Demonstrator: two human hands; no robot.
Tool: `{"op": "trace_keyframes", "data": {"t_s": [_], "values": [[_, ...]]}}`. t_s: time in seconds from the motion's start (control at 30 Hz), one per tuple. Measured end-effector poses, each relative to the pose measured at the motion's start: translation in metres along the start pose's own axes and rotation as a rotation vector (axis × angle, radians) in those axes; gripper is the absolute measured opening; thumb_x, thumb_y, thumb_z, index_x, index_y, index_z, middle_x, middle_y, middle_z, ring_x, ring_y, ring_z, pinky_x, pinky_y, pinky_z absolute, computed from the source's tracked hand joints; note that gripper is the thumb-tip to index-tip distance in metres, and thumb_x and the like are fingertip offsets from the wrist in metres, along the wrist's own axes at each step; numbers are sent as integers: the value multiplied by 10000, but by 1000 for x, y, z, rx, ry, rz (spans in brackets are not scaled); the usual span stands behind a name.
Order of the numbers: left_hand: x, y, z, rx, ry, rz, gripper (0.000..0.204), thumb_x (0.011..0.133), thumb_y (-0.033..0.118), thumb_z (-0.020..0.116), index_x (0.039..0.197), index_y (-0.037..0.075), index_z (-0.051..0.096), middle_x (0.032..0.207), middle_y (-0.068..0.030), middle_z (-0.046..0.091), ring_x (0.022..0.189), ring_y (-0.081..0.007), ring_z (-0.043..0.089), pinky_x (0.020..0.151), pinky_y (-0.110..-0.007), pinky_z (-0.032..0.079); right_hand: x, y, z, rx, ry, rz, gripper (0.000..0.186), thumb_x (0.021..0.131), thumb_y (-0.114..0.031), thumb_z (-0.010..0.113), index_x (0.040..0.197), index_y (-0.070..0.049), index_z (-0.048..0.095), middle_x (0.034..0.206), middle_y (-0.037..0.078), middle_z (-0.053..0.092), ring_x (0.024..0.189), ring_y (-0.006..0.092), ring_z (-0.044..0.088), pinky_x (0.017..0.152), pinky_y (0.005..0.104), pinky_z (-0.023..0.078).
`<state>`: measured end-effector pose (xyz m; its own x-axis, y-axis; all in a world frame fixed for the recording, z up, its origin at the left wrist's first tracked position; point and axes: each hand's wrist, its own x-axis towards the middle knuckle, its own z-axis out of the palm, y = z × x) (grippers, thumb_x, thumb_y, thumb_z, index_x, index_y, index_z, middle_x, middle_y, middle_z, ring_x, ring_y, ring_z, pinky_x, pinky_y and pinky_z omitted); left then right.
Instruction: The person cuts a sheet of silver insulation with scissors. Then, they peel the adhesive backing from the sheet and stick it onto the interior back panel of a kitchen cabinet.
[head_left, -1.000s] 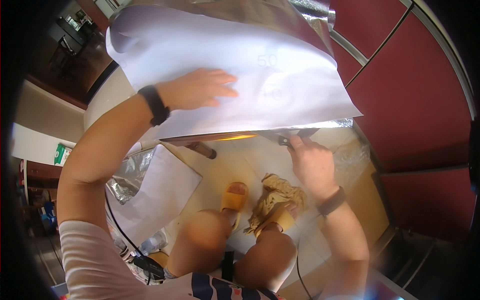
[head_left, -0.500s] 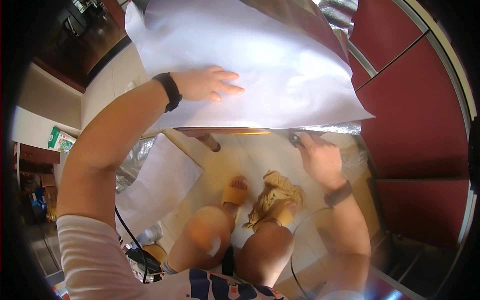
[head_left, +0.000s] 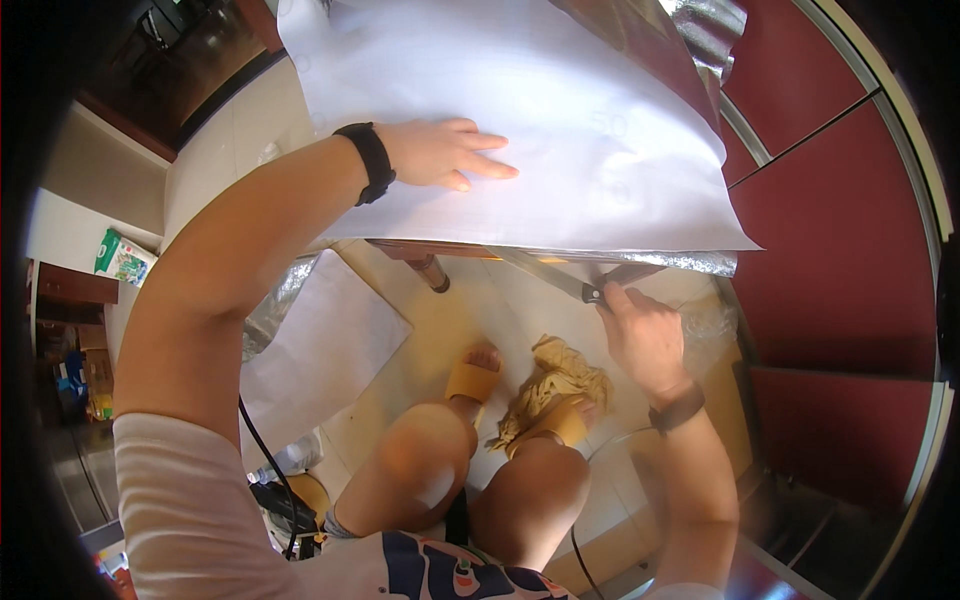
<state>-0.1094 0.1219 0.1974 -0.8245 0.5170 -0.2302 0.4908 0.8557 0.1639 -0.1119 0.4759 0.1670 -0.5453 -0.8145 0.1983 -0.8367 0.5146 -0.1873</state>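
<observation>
A large white sheet (head_left: 540,90) with silver foil (head_left: 710,262) on its underside lies on a wooden table (head_left: 425,250) at the top of the view. On the sheet rests my left hand (head_left: 455,155), its fingers spread and nothing in them. Below the sheet's near edge, my right hand (head_left: 640,330) grips the black handle of a knife (head_left: 550,275). The metal blade points up and left beneath the edge, its tip out of sight.
Red cabinet doors (head_left: 820,250) stand at right. A second sheet (head_left: 320,350) lies lower left, near a cable (head_left: 265,450) and a green-and-white packet (head_left: 125,258). A crumpled tan cloth (head_left: 555,380) lies beside my sandalled feet on the tiles.
More of the knife blade shows below the sheet's edge than earlier. My right hand is a little lower and further right. My left hand sits slightly higher and further right in view, still spread.
</observation>
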Motion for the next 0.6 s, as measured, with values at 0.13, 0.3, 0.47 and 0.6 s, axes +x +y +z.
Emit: {"op": "trace_keyframes", "data": {"t_s": [0.13, 0.3, 0.47, 0.6], "values": [[0, 3, -3, -6, -27, -46, 598, 818, 160, 562, 1364, 316, 376, 1439, -103, 301, 1233, -327, 349, 1014, -420, 335, 24, -20, 14, 7, 62, -25, 78, 802, -108, 570, 836, -75, 508, 647, 94, 543, 571, 280, 581, 521, 385, 468], [3, 1, 1, 10, -2, -20, 587, 813, 180, 561, 1356, 323, 389, 1440, -100, 301, 1235, -317, 348, 1002, -418, 350, 31, -38, 16, 67, 74, -60, 81, 816, -123, 556, 839, -62, 508, 651, 111, 552, 596, 286, 596, 539, 376, 475], [-2, -1, 2, 3, -16, -42, 583, 812, 180, 561, 1352, 325, 395, 1440, -93, 303, 1218, -309, 362, 1007, -418, 341, 34, -51, 16, 66, -10, -13, 71, 813, -107, 547, 840, -55, 506, 654, 115, 553, 585, 285, 594, 522, 385, 474], [6, 0, 3, 37, 13, -19, 579, 817, 179, 557, 1349, 341, 395, 1452, -71, 290, 1221, -296, 358, 995, -428, 352, 54, -70, 22, 50, 30, -26, 61, 834, -118, 523, 829, -61, 501, 662, 121, 563, 592, 290, 602, 527, 395, 479]]}}
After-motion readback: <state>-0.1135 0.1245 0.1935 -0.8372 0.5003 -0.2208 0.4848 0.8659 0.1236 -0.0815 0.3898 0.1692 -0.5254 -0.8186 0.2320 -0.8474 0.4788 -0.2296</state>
